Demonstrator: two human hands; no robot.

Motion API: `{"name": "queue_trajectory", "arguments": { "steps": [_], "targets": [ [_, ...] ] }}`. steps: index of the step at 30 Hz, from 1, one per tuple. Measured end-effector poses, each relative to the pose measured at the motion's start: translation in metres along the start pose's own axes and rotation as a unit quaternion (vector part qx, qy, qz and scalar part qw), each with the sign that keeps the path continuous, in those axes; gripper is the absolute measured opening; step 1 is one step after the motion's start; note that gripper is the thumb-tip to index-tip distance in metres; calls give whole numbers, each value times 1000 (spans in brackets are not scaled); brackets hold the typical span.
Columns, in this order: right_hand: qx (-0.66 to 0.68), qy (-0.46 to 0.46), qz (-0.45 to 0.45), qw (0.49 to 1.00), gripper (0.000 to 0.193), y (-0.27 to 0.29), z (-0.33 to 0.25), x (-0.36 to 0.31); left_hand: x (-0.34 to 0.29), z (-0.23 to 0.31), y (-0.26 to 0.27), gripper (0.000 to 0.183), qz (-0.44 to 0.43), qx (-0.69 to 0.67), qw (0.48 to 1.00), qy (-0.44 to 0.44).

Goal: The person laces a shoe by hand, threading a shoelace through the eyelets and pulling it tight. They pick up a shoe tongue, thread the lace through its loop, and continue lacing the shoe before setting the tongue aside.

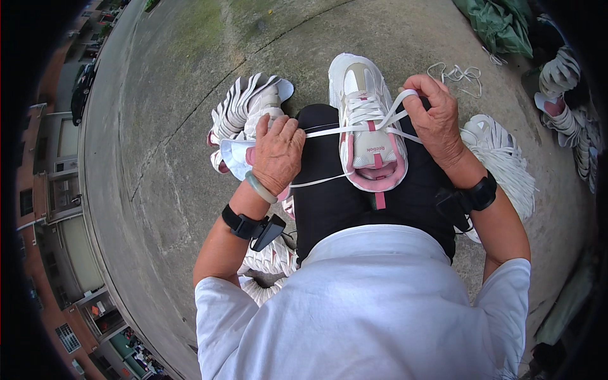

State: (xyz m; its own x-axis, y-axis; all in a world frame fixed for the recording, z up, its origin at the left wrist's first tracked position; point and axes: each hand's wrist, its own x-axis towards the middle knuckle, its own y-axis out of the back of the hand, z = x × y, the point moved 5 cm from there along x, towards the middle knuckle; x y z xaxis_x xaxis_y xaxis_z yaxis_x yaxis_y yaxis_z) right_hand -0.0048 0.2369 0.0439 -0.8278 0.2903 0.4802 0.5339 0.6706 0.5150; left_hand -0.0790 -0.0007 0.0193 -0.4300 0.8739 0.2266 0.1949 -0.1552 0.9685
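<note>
A white, grey and pink sneaker rests on my thighs, its toe pointing away from me and its pink-lined opening toward me. A flat white shoelace runs through its eyelets. At the shoe's left, my left hand is closed on one stretch of this lace, drawn out sideways. My right hand pinches a looped length of the lace between thumb and fingers, just above the shoe's right side. Another thin white strand crosses below my left hand toward the shoe's collar.
Stacked white shoe uppers lie on the concrete to the left, more by my left hip. A bundle of white laces is beside my right thigh. A loose lace, green sheeting and further shoe stacks lie to the right.
</note>
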Motion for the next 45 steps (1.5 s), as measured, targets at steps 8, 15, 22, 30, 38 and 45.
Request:
{"name": "queue_trajectory", "arguments": {
  "steps": [8,15,22,30,38,45],
  "targets": [
    [-9,26,-77,997,17,-26,-13,-29,-128,-122,49,17,-84,183,961,187],
    [-90,20,-198,976,9,17,-3,-38,-149,-131,74,14,-43,227,941,249],
    [-45,-104,-206,972,13,44,21,-40,-149,-137,85,13,-42,239,939,244],
    [-222,177,-200,938,23,74,12,-57,-252,-196,68,13,-149,95,884,432],
    [-414,222,-124,874,28,238,103,-69,-299,-201,61,30,-170,-317,724,588],
    [-250,-229,40,940,22,310,210,-85,-220,-160,17,46,-314,-368,688,541]
  ]
}}
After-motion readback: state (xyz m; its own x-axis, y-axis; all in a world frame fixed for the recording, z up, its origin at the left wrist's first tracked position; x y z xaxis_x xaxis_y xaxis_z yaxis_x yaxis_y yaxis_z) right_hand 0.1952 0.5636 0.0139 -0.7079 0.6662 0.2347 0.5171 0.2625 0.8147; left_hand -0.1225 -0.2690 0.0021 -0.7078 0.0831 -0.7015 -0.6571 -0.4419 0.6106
